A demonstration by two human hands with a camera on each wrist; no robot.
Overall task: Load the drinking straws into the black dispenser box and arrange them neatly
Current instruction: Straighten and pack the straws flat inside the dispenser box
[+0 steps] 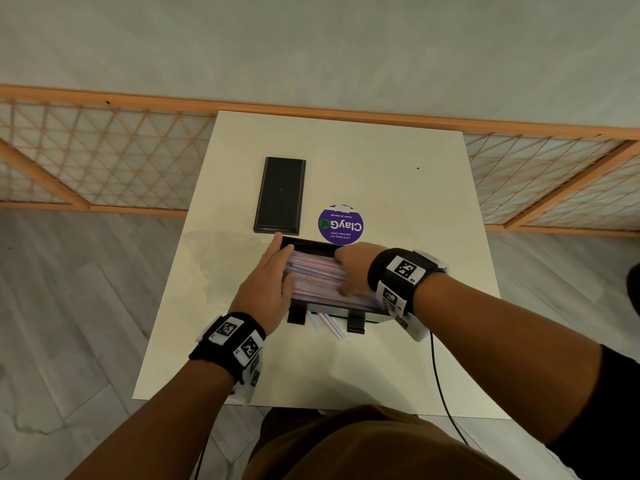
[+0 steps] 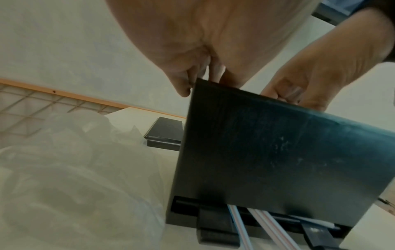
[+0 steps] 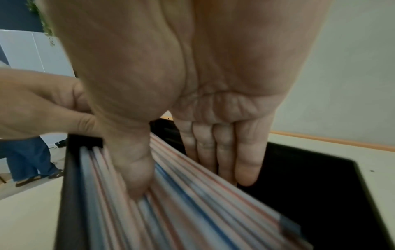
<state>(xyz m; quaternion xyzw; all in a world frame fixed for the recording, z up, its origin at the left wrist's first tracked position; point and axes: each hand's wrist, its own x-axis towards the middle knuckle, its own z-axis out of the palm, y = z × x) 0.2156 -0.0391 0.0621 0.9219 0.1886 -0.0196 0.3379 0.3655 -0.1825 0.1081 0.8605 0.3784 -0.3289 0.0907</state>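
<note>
The black dispenser box (image 1: 313,244) stands open-topped mid-table, filled with striped pink and blue straws (image 1: 315,275). My left hand (image 1: 273,275) is at the box's left end, fingers curled over the straw ends there, index finger along the back corner. My right hand (image 1: 353,271) is at the right end. In the right wrist view its thumb (image 3: 134,175) presses the near side of the straw bundle (image 3: 192,203) and its straight fingers (image 3: 224,152) lie behind it. A few straws (image 1: 327,325) poke out under the box's front (image 2: 278,152).
The box's black lid (image 1: 280,195) lies flat behind it, next to a round purple sticker (image 1: 341,225). A clear plastic bag (image 2: 64,169) lies left of the box. A black cable (image 1: 438,375) hangs off the table's right front edge. A wooden lattice screen (image 1: 104,157) stands beyond the table.
</note>
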